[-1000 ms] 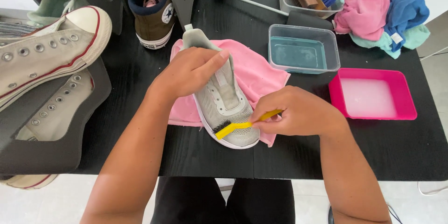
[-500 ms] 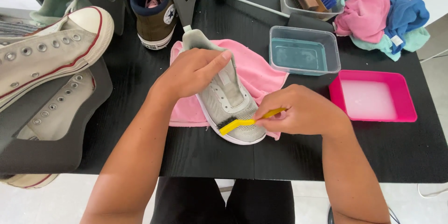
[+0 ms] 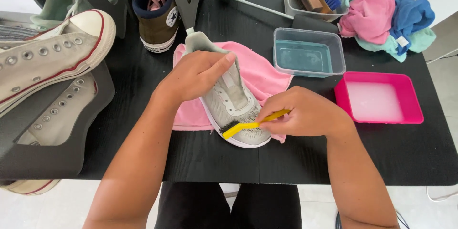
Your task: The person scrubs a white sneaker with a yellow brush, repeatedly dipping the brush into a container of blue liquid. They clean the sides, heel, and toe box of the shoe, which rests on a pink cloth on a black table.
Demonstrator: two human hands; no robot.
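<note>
Black bench (image 3: 381,157) | pink cloth (image 3: 267,74) under grey shoe (image 3: 236,107), bench centre | our left hand (image 3: 198,74) presses it steady, fingers together | right hand (image 3: 305,114) pinches yellow brush (image 3: 248,125); we favour short strokes along the sole edge.

grey mesh sneaker (image 3: 234,107) | upright on its white sole, toe toward the person, on a pink cloth (image 3: 267,74) | yellow-handled brush (image 3: 248,125) | dark bristles (left end) against toe side
</note>
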